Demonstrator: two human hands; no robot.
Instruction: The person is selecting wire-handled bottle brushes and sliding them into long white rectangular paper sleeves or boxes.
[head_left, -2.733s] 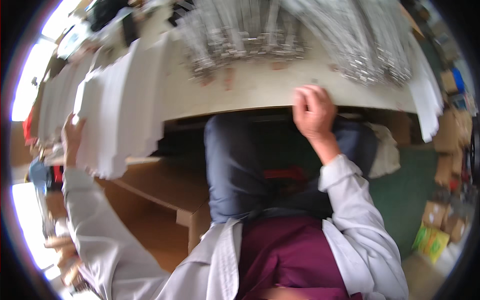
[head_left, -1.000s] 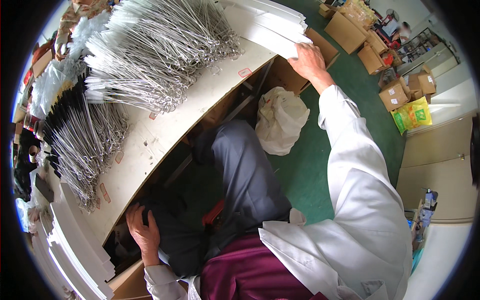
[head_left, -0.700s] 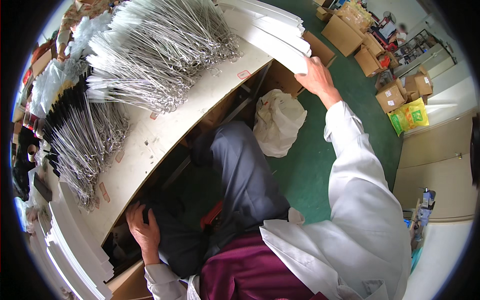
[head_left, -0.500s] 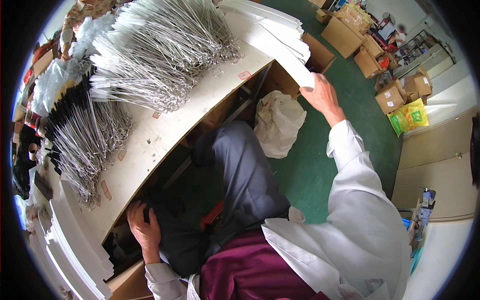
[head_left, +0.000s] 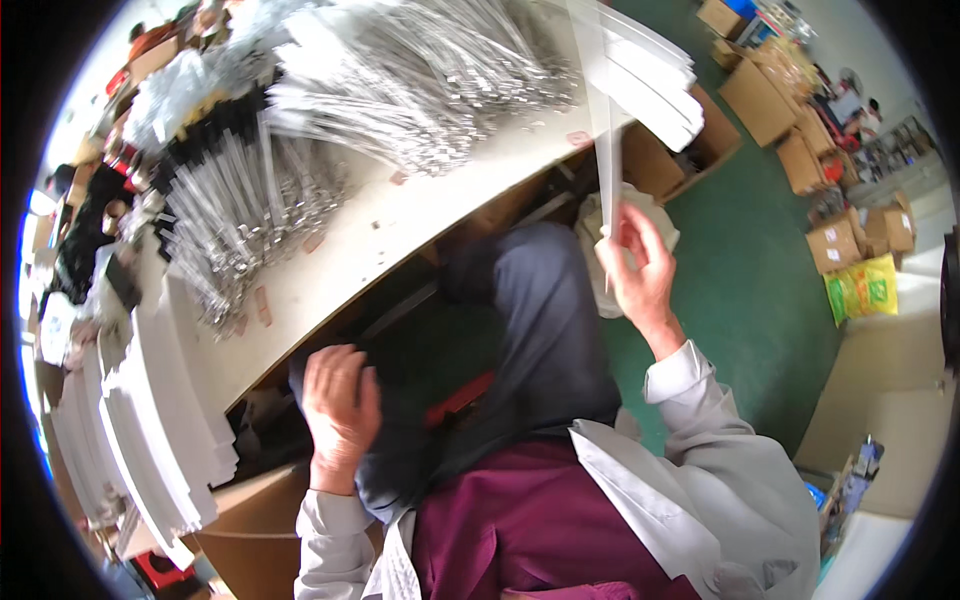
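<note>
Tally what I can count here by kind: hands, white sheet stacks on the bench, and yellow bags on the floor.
Hands: 2, the left hand resting on the knee and the right hand holding a white strip
White sheet stacks: 2, a right stack and a left stack
Yellow bags: 1, the yellow bag
Total: 5

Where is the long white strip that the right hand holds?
The white strip rises from the right hand, upper right, beside the stack of white sheets.
</note>
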